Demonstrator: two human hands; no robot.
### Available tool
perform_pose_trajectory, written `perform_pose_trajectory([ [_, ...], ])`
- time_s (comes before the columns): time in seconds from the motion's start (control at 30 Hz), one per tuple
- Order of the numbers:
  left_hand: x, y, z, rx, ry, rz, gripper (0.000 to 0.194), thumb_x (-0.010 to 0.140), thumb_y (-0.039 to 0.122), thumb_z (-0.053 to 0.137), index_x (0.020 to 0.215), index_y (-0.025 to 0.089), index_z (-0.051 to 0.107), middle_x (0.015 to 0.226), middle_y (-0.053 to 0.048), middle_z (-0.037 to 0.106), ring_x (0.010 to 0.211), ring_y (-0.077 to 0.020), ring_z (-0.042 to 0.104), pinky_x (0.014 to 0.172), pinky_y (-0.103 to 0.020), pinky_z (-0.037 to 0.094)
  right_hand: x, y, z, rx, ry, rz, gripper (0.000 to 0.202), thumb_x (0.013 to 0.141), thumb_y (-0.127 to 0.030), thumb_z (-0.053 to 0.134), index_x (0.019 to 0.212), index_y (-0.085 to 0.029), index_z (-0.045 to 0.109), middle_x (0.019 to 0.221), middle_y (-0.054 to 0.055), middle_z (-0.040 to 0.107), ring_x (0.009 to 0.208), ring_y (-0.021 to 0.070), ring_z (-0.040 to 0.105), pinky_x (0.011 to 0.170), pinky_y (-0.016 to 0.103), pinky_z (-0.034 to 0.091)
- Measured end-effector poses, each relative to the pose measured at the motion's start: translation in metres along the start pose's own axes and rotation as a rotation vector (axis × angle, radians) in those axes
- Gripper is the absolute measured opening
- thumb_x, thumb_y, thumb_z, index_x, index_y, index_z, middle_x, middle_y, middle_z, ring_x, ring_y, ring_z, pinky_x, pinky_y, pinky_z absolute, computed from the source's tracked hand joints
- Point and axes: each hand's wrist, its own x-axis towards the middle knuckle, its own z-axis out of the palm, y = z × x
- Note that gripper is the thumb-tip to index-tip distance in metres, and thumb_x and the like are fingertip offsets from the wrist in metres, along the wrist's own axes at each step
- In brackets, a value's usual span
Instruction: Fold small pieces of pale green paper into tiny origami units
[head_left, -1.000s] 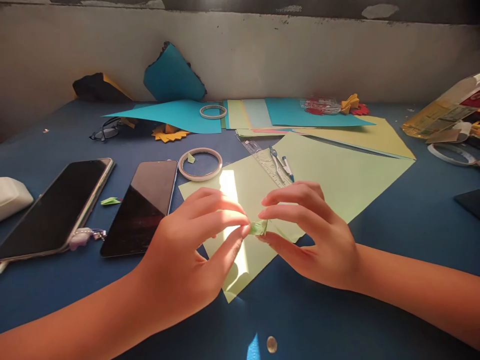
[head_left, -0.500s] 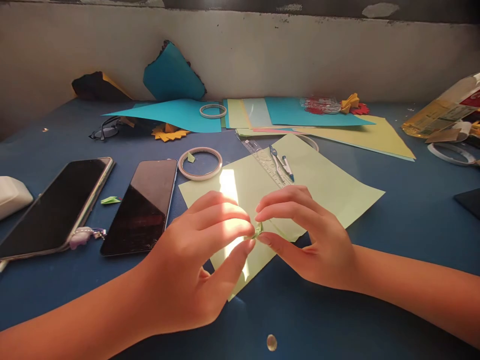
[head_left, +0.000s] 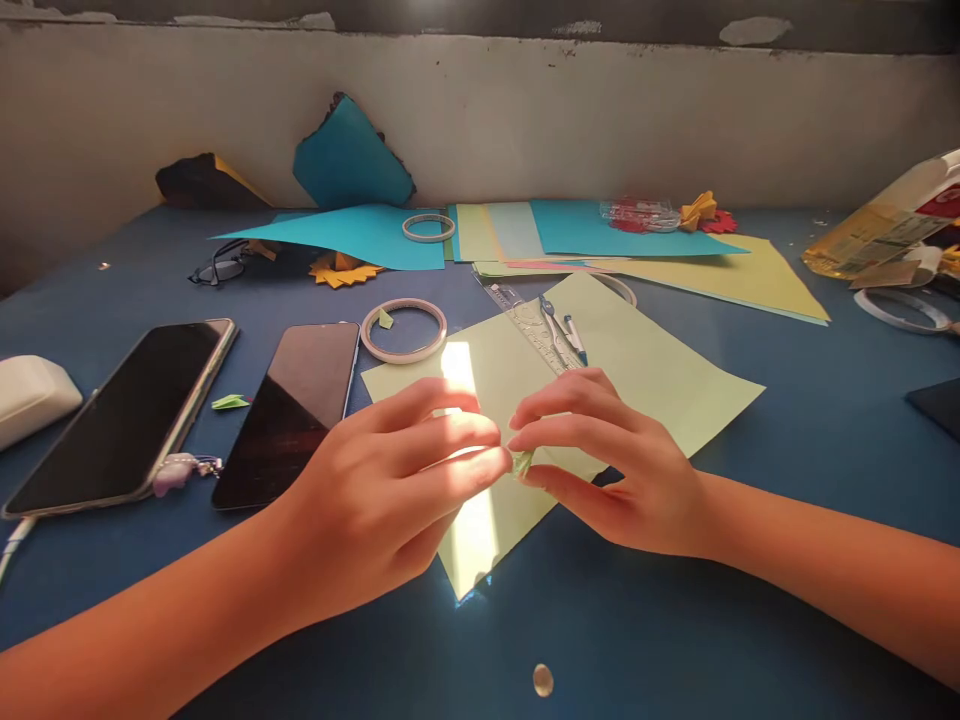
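Note:
Between my fingertips is a small folded piece of light green paper (head_left: pixel 522 463). My left hand (head_left: pixel 401 485) is closed, its fingertips meeting the paper's left side, with the thumb hidden behind the fingers. My right hand (head_left: pixel 615 470) pinches the same paper between thumb and forefinger. Below both hands lies a large pale green sheet (head_left: pixel 660 380), crossed by a bright strip of sunlight. On that sheet, past my right hand, rest a clear ruler (head_left: pixel 529 325), a metal compass (head_left: pixel 553 325) and a short blue-and-white pen-like piece (head_left: pixel 575 340).
Two phones (head_left: pixel 127 415) (head_left: pixel 296 400) lie on the left, a green paper scrap (head_left: pixel 229 402) between them. A tape roll (head_left: pixel 403 331) sits beyond my left hand. Coloured sheets (head_left: pixel 637 228) line the back, with a yellow paper piece (head_left: pixel 345 270). A bottle (head_left: pixel 877 220) leans at right.
My left hand has turned, so its thumb has gone out of sight behind the fingers. The right fingers have closed further over the green paper piece. The view has shifted slightly.

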Motion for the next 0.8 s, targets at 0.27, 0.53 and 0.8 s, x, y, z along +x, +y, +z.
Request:
perform_pose_trajectory([
  [0.27,0.0,0.017,0.002,-0.194,0.037,-0.494,0.038,0.076,0.015,0.055,0.113,0.018,0.051,0.091,-0.006,0.062,0.069,-0.0136,0.056,0.052,-0.025,0.049,-0.002,0.0,-0.008,-0.416,0.084,-0.3,0.013,0.075,-0.012,0.061,0.085,-0.021,0.059,0.074,0.0,0.068,0.07,0.0132,0.062,0.077,0.037,0.041],
  [0.53,0.008,0.029,0.006,-0.481,-0.06,-0.774,0.008,0.078,0.022,0.053,0.082,0.02,0.06,0.07,-0.001,0.064,0.061,-0.0146,0.064,0.04,-0.018,0.05,-0.007,0.0,-0.007,-0.623,0.111,-0.442,0.018,0.082,-0.019,0.046,0.077,-0.028,0.061,0.078,-0.005,0.067,0.074,0.012,0.06,0.074,0.037,0.04],
  [0.8,0.003,0.033,0.011,-0.425,-0.01,-0.824,0.007,0.079,0.016,0.048,0.077,0.019,0.055,0.072,-0.001,0.062,0.06,-0.0133,0.064,0.043,-0.018,0.049,-0.004,-0.009,0.001,-0.395,0.088,-0.279,0.012,0.076,-0.025,0.06,0.086,-0.021,0.054,0.072,-0.002,0.067,0.067,0.0136,0.061,0.075,0.037,0.04],
])
